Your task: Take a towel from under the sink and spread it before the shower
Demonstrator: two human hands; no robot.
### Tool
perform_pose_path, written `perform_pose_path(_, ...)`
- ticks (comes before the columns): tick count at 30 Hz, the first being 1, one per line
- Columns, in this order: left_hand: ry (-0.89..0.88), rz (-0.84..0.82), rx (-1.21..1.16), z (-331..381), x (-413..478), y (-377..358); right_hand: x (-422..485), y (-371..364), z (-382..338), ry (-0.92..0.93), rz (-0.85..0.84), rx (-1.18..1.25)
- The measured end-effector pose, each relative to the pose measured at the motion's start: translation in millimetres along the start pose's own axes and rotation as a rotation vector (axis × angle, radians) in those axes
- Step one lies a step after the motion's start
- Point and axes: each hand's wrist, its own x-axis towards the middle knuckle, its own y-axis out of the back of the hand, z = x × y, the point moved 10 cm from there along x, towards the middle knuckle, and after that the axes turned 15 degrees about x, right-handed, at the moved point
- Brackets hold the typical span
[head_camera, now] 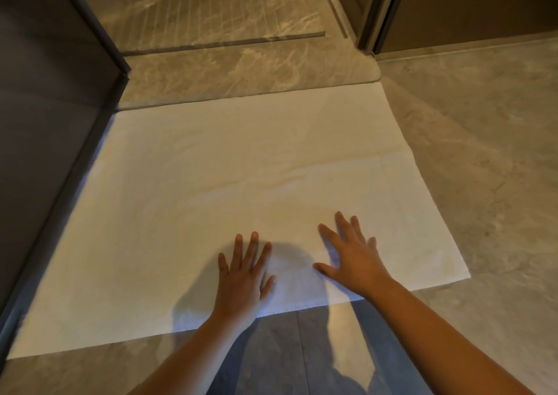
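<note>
A large white towel (229,171) lies flat and unfolded on the tiled floor. Its far edge runs along the raised marble step (241,71) of the shower. My left hand (243,269) lies palm down on the towel near its front edge, fingers straight and spread. My right hand (350,257) lies flat on the towel just to the right of it, fingers also spread. The two hands are a short gap apart. A few shallow creases cross the middle of the towel.
A dark framed glass panel (63,128) stands along the towel's left edge. Past the step is the grooved marble shower floor (211,4). Another dark door frame (380,10) stands at the back right. Grey floor tiles (483,159) stretch to the right.
</note>
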Motion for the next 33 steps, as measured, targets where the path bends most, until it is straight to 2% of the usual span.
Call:
perform_pose_path(4,0.006,0.047,0.033,-2.0,-5.8,7.7,-9.9,-6.3,11.4,-0.021,0.002,-0.048)
perform_pose_path(8,0.059,0.083,-0.107,-10.0,-5.0,7.7,-8.0,-6.0,-2.8,-0.035,-0.005,-0.011)
perform_pose_path(13,0.069,0.09,-0.073,-22.5,-8.3,4.9,0.9,-29.1,-67.6,0.156,-0.048,-0.01)
perform_pose_path(16,0.085,0.061,-0.053,-27.7,-9.6,1.3,-2.5,-49.5,-74.0,0.238,-0.102,-0.097)
perform_pose_path(19,0.073,0.053,-0.068,-26.5,-9.8,-2.3,-8.1,-35.9,-43.7,0.202,-0.021,-0.076)
perform_pose_path(21,0.074,0.057,-0.088,-28.1,-11.1,-2.7,-16.7,-16.9,-12.7,0.112,0.089,-0.092)
perform_pose_path(27,0.117,0.124,-0.19,-30.4,-10.3,1.5,-43.7,4.9,65.2,-0.193,0.204,0.033)
perform_pose_path(30,0.173,0.174,-0.248,-34.7,-10.2,12.8,-47.2,15.7,57.0,-0.183,0.272,0.145)
perform_pose_path(33,0.232,0.207,-0.306,-36.1,-5.3,16.2,-38.0,19.1,26.1,-0.07,0.297,0.175)
